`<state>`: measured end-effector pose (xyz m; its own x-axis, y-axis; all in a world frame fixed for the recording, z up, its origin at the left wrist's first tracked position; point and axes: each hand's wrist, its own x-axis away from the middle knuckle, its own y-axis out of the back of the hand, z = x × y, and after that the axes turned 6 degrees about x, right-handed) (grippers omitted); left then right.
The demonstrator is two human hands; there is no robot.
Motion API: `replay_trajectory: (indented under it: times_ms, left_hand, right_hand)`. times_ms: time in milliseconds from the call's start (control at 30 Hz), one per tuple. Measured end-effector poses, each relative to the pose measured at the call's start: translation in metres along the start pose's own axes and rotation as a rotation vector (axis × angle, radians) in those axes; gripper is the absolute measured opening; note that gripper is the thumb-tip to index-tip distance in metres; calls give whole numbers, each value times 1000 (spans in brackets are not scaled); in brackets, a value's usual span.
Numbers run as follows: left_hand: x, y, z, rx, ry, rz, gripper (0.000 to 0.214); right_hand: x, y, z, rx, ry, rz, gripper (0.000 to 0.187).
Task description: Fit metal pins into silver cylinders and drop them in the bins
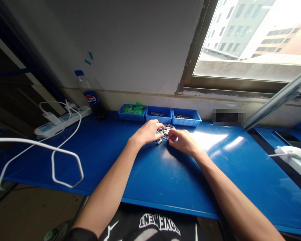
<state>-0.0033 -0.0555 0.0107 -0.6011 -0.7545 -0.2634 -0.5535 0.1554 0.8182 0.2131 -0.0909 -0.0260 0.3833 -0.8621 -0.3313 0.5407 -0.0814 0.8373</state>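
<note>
A small pile of short metal cylinders [168, 128], some silvery and some dark, lies on the blue table between my hands. My left hand [148, 131] rests at the pile's left side, its fingers bent over the pieces and its thumb apart from them. On the right, my right hand [181, 141] has its fingers curled in against the thumb. Whatever those fingers hold is too small and hidden to make out. One loose metal cylinder [159, 142] lies just in front of the pile, close below my left hand's fingertips.
Behind the pile stand three joined blue bins: one with green plastic packets [133, 109], one with metal cylinders [157, 114], one with thin dark pieces [184, 116]. A cola bottle [90, 97], a power strip [62, 120] and a looping white cable [78, 160] occupy the left.
</note>
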Motion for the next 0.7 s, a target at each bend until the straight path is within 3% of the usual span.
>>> replay_trajectory:
  times_ms: [200, 333, 533, 700]
  left_hand:
    - [-5, -7, -2, 27, -117, 69, 18]
    - [-7, -5, 5, 73, -163, 9, 16]
    - [-9, -6, 11, 206, -154, -140, 14]
    - [-10, -13, 12, 165, -105, -160, 15]
  right_hand:
    - [1, 4, 3, -157, 7, -146, 10]
    - [0, 4, 3, -233, 0, -173, 7]
    - [-2, 8, 3, -743, -225, -106, 29]
    - [-4, 7, 4, -928, -327, -136, 34]
